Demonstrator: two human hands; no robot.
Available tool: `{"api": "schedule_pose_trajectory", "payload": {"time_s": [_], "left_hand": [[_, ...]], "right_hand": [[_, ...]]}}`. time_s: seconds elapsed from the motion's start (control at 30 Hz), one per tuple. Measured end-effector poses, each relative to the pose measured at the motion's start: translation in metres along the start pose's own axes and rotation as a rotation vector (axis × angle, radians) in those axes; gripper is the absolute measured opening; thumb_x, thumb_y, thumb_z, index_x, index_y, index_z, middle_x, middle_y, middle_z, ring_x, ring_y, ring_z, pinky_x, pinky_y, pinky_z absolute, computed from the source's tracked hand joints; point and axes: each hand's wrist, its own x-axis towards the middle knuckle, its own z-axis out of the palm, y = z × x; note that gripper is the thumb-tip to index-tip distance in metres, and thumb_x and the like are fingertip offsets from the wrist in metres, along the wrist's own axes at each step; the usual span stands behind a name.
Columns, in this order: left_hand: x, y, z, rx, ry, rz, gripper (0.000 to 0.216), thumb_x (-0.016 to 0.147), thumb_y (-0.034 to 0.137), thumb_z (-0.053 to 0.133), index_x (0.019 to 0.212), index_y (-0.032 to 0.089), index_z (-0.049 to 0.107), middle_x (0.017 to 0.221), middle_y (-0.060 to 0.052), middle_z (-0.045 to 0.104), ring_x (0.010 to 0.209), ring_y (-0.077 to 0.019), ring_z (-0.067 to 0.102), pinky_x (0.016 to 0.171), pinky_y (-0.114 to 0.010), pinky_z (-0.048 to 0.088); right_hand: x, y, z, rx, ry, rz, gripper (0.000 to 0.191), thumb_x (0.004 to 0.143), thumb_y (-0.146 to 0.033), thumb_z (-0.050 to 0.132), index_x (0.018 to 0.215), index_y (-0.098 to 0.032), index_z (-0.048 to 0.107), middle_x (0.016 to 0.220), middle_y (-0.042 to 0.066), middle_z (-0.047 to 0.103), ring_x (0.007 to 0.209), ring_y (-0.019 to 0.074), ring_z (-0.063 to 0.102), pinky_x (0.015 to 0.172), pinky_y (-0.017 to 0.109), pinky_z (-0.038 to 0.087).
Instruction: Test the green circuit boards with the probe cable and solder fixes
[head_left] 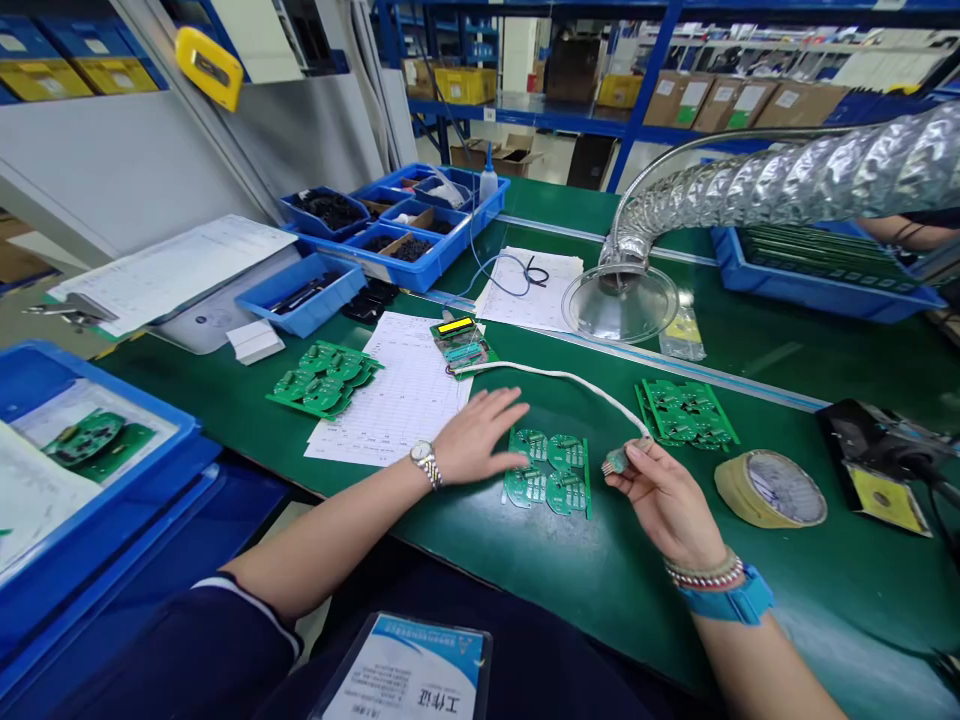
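Observation:
My left hand [480, 435] lies flat with fingers spread, its fingertips on the left edge of a green circuit board panel [551, 478] on the green mat. My right hand [664, 495] pinches a small connector [616, 461] at the end of a white cable [555, 376], just right of the panel. The cable runs back to a small tester board with a yellow display [459, 341].
More green boards lie at the left [324, 377] and right [686, 411]. A paper sheet [397, 395], tape roll [771, 488], fume hood with foil duct [621, 300], blue parts bins [397, 230], blue tray [817, 275] and a left blue bin [82, 440] surround the spot.

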Motion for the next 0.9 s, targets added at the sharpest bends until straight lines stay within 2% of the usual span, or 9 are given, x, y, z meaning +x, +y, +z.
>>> {"api": "schedule_pose_trajectory", "payload": {"time_s": [0.13, 0.23, 0.3, 0.37, 0.47, 0.6, 0.7, 0.77, 0.9], "left_hand": [[0.017, -0.030, -0.020, -0.032, 0.154, -0.360, 0.037, 0.083, 0.026, 0.047, 0.116, 0.011, 0.056, 0.124, -0.019, 0.050, 0.120, -0.0337, 0.043, 0.099, -0.051, 0.032], [0.018, -0.052, -0.028, -0.102, 0.124, -0.460, 0.024, 0.078, 0.021, 0.050, 0.097, 0.015, 0.065, 0.094, -0.013, 0.064, 0.096, -0.0327, 0.059, 0.086, -0.052, 0.041], [0.017, -0.058, -0.031, -0.192, 0.081, -0.488, 0.014, 0.073, 0.021, 0.057, 0.082, 0.016, 0.066, 0.076, -0.008, 0.066, 0.078, -0.0270, 0.063, 0.077, -0.044, 0.047], [0.021, -0.056, -0.035, -0.310, 0.048, -0.485, 0.011, 0.074, 0.023, 0.059, 0.077, 0.015, 0.066, 0.068, -0.006, 0.065, 0.065, -0.0208, 0.063, 0.066, -0.036, 0.050], [0.043, -0.040, -0.044, -0.490, 0.043, -0.425, 0.027, 0.084, 0.030, 0.049, 0.098, 0.011, 0.063, 0.086, -0.011, 0.069, 0.063, -0.0152, 0.063, 0.058, -0.028, 0.051], [0.097, -0.007, -0.041, -0.607, 0.042, -0.284, 0.042, 0.096, 0.033, 0.024, 0.128, 0.015, 0.043, 0.125, -0.014, 0.055, 0.091, -0.0145, 0.064, 0.072, -0.026, 0.051], [0.140, 0.010, -0.019, -0.553, -0.013, -0.205, 0.038, 0.095, 0.029, 0.029, 0.130, 0.020, 0.041, 0.132, -0.010, 0.049, 0.105, -0.0172, 0.058, 0.080, -0.029, 0.049], [0.163, 0.014, -0.001, -0.454, -0.045, -0.181, 0.036, 0.093, 0.030, 0.039, 0.126, 0.018, 0.046, 0.131, -0.011, 0.049, 0.110, -0.0205, 0.054, 0.089, -0.037, 0.045], [0.184, 0.012, 0.020, -0.241, -0.081, -0.146, 0.035, 0.086, 0.035, 0.053, 0.115, 0.014, 0.053, 0.121, -0.011, 0.053, 0.113, -0.0249, 0.049, 0.097, -0.051, 0.035]], "right_hand": [[-0.002, 0.008, -0.003, 0.039, -0.026, 0.012, 0.020, 0.068, -0.031, 0.072, 0.075, -0.019, 0.058, 0.067, -0.002, 0.059, 0.063, 0.0105, 0.058, 0.060, 0.024, 0.052], [-0.002, 0.011, -0.002, 0.047, -0.039, 0.015, 0.020, 0.068, -0.031, 0.073, 0.075, -0.018, 0.059, 0.067, -0.002, 0.059, 0.062, 0.0101, 0.057, 0.059, 0.023, 0.051], [-0.002, 0.012, -0.001, 0.046, -0.042, 0.022, 0.021, 0.068, -0.031, 0.073, 0.075, -0.018, 0.059, 0.068, -0.002, 0.058, 0.062, 0.0101, 0.056, 0.058, 0.023, 0.051], [-0.003, 0.012, 0.000, 0.048, -0.053, 0.028, 0.021, 0.068, -0.032, 0.073, 0.074, -0.018, 0.059, 0.068, -0.002, 0.058, 0.062, 0.0104, 0.056, 0.058, 0.023, 0.050], [-0.005, 0.014, 0.001, 0.052, -0.077, 0.036, 0.022, 0.067, -0.033, 0.073, 0.073, -0.017, 0.058, 0.068, -0.002, 0.057, 0.062, 0.0109, 0.055, 0.056, 0.023, 0.050], [-0.004, 0.019, 0.001, 0.058, -0.099, 0.065, 0.023, 0.066, -0.034, 0.074, 0.072, -0.018, 0.058, 0.066, -0.002, 0.056, 0.059, 0.0095, 0.053, 0.055, 0.022, 0.048], [-0.004, 0.022, 0.001, 0.053, -0.114, 0.078, 0.025, 0.065, -0.035, 0.074, 0.070, -0.017, 0.058, 0.063, -0.003, 0.056, 0.057, 0.0087, 0.053, 0.054, 0.022, 0.048], [-0.003, 0.022, 0.000, 0.041, -0.125, 0.075, 0.026, 0.065, -0.035, 0.075, 0.069, -0.017, 0.057, 0.062, -0.003, 0.056, 0.055, 0.0084, 0.052, 0.053, 0.021, 0.047], [-0.003, 0.021, -0.001, 0.021, -0.145, 0.064, 0.026, 0.065, -0.035, 0.075, 0.069, -0.017, 0.057, 0.061, -0.003, 0.055, 0.054, 0.0078, 0.051, 0.052, 0.021, 0.046]]}}
